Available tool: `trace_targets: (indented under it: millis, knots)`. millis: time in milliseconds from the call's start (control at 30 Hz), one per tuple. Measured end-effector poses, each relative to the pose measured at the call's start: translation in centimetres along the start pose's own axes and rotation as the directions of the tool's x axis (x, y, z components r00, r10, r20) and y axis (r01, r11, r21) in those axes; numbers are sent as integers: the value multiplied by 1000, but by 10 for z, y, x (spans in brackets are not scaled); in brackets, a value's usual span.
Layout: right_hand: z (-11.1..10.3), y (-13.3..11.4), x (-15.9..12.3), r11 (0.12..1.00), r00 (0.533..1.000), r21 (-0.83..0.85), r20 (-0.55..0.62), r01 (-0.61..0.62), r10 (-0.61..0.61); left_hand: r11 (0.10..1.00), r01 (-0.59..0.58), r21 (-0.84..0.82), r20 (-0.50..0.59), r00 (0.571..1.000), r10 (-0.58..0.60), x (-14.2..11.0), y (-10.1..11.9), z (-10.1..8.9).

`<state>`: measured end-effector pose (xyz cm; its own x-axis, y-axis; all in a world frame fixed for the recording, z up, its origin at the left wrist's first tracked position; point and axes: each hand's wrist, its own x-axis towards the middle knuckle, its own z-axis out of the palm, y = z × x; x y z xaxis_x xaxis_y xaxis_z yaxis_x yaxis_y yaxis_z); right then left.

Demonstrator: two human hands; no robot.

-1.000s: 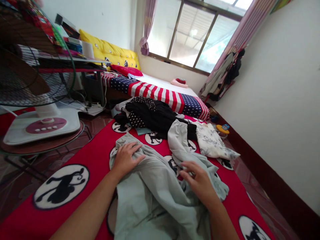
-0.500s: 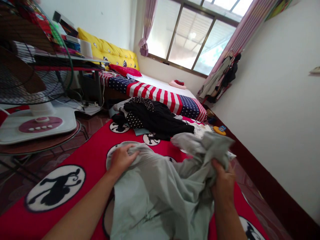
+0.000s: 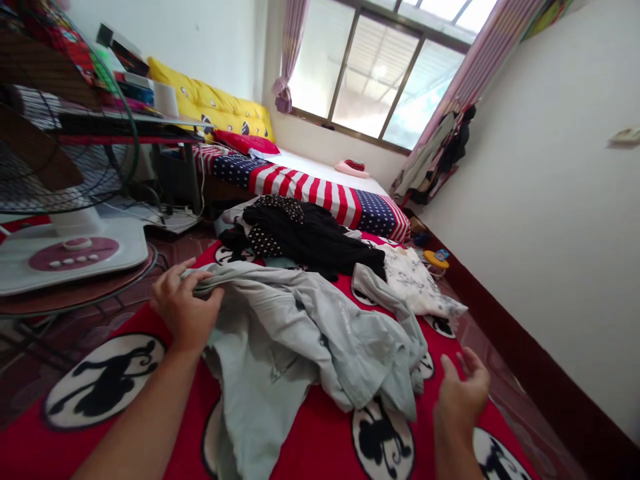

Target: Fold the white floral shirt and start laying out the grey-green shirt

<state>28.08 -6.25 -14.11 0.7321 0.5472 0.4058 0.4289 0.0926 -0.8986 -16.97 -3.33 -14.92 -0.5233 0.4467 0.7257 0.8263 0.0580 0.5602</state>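
A crumpled pale grey-green garment (image 3: 320,333), perhaps a jacket or shirt, lies spread over the red blanket (image 3: 320,440) with round monkey patches. My left hand (image 3: 187,303) grips its upper left edge, with thumb and fingers closed around the cloth. To the right of the garment, my right hand (image 3: 463,387) hovers with its fingers apart and nothing in them. Beyond the garment lies a heap of black clothes (image 3: 310,233), partly polka-dotted. A white patterned garment (image 3: 420,280) lies beside that heap on the right.
An electric fan (image 3: 75,247) stands on a round stool at the left, near a cluttered desk (image 3: 130,130). Past the blanket is a bed (image 3: 310,183) with a stars-and-stripes cover. Clothes (image 3: 435,160) hang by the window, and a white wall runs along the right.
My right hand has let go of the grey-green garment and moved slightly right and down. My left hand has drawn its edge to the left, and the cloth now lies flatter.
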Motion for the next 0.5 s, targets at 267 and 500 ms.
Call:
trace_targets:
  millis: [267, 500]
  knots:
    - [33, -62, -53, 876, 574, -33, 767, 481, -286, 995, -61, -83, 504, 859, 94, -21, 35, -16]
    - [57, -44, -53, 715, 551, -341, 831, 610, -73, 975, -215, -65, 801, 572, 179, -38, 46, -47]
